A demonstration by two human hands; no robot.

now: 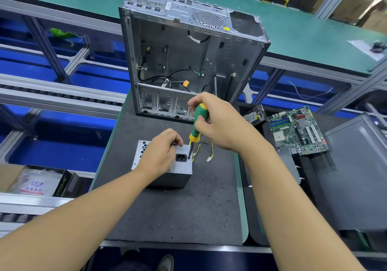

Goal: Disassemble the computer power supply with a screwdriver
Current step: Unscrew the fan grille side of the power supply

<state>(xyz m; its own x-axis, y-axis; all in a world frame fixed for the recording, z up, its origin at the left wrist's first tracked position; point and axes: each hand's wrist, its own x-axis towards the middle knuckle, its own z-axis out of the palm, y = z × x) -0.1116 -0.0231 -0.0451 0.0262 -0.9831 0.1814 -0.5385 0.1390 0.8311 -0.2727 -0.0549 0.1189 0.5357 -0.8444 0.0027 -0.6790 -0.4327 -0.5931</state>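
Head view: my left hand (161,151) grips the power supply (180,173) beneath it, fingers curled over the far edge. My right hand (219,124) holds the green-and-yellow screwdriver (195,131), tip on the top face just beside my left fingers. Weak downward pressure may let the tip slip toward those fingers or the yellow-black cable (206,146) beyond.

One power supply (181,171), one screwdriver (195,131), perhaps one drive (254,114)
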